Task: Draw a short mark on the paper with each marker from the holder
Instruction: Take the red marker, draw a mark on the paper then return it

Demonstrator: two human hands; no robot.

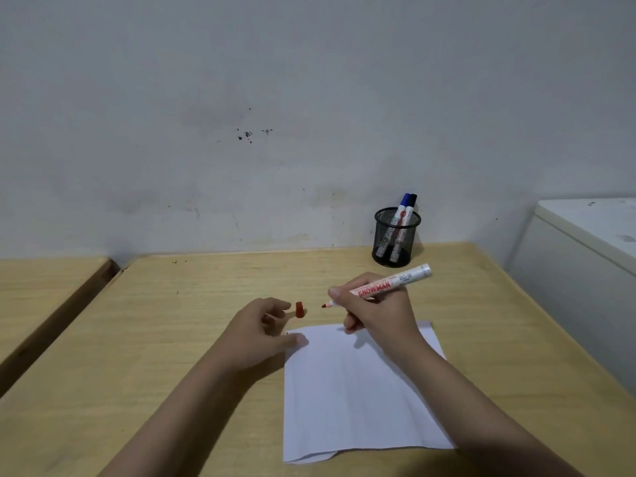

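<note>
A white sheet of paper [354, 394] lies on the wooden table [172, 339] in front of me. My right hand [375, 315] grips an uncapped red marker [389, 284], its red tip pointing left just past the paper's far edge. The marker's red cap [300, 309] stands on the table a little beyond the fingertips of my left hand [265, 328]. That hand's fingers are apart and hold nothing, and its thumb touches the paper's far left corner. A black mesh holder [395, 242] at the back holds a blue-capped marker [403, 206] and a black-capped marker [412, 204].
The holder stands close to the grey wall behind the table. A second wooden table [41, 297] sits to the left across a narrow gap. A white cabinet [585, 256] borders the table's right side.
</note>
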